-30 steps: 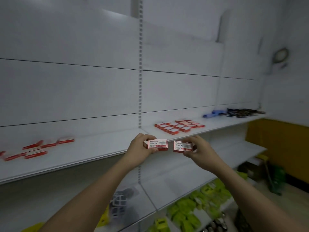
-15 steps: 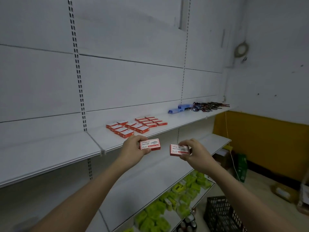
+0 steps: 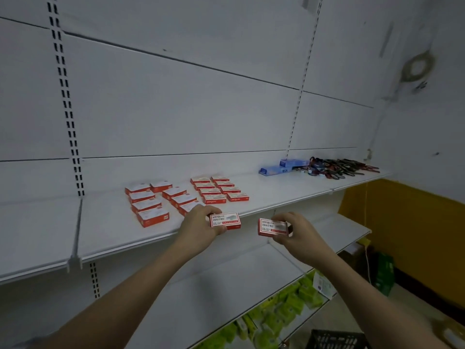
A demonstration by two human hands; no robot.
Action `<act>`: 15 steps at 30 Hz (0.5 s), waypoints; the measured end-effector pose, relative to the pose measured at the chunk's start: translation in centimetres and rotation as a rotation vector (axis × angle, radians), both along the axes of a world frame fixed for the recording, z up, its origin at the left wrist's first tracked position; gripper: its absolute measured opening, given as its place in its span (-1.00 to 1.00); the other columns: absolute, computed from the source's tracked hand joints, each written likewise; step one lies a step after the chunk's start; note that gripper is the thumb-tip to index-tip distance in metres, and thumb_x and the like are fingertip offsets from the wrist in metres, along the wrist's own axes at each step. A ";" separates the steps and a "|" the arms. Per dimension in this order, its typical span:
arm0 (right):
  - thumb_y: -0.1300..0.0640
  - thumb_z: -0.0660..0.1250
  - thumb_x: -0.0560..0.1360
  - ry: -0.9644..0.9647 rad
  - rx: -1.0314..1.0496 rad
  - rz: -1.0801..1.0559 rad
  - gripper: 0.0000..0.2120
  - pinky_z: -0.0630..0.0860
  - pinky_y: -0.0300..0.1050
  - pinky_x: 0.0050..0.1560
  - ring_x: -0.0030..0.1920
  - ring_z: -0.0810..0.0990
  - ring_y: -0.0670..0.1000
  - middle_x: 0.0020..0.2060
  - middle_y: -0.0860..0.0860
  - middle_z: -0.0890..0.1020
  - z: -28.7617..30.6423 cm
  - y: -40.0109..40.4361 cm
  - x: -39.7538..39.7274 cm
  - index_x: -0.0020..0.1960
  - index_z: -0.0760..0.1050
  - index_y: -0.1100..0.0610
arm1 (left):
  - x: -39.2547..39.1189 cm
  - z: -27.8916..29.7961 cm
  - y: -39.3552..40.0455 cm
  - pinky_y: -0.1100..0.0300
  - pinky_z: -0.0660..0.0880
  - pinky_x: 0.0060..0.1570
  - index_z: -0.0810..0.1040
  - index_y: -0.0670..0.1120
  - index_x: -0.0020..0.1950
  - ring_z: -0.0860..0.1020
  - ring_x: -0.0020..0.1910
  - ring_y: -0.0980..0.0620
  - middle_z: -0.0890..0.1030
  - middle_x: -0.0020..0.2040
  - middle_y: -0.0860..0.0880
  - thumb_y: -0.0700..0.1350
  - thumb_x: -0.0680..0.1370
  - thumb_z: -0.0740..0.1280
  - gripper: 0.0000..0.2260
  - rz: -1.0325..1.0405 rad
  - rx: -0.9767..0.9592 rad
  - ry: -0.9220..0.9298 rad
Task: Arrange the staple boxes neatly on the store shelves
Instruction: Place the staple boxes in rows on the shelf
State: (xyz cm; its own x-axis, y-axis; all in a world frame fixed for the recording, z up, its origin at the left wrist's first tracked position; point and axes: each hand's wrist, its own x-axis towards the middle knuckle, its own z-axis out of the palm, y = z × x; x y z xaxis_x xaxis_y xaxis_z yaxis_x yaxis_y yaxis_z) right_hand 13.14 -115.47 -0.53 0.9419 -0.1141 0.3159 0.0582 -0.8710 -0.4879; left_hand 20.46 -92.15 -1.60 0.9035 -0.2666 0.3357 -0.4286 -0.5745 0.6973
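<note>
Red-and-white staple boxes, sixteen as we count them, lie in four columns on the white shelf. We see the left hand pinching one further box at the shelf's front edge, and the right hand gripping another box just off the edge.

White shelf bearing staple boxes

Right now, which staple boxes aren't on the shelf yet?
Two: the staple box in the left hand and the staple box in the right hand, both held in front of the shelf edge.
</note>
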 end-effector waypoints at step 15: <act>0.08 0.44 0.45 -0.009 0.007 0.397 -0.61 0.39 -0.23 -0.05 -0.04 0.47 -0.06 0.09 -0.01 0.49 -0.9 -7.0 16.8 0.25 0.48 0.05 | 5.4 -1.0 -7.9 0.14 0.43 0.24 0.46 -0.06 0.38 0.49 0.26 -0.02 0.47 0.32 -0.04 -0.04 0.52 0.40 -0.56 0.416 0.148 0.041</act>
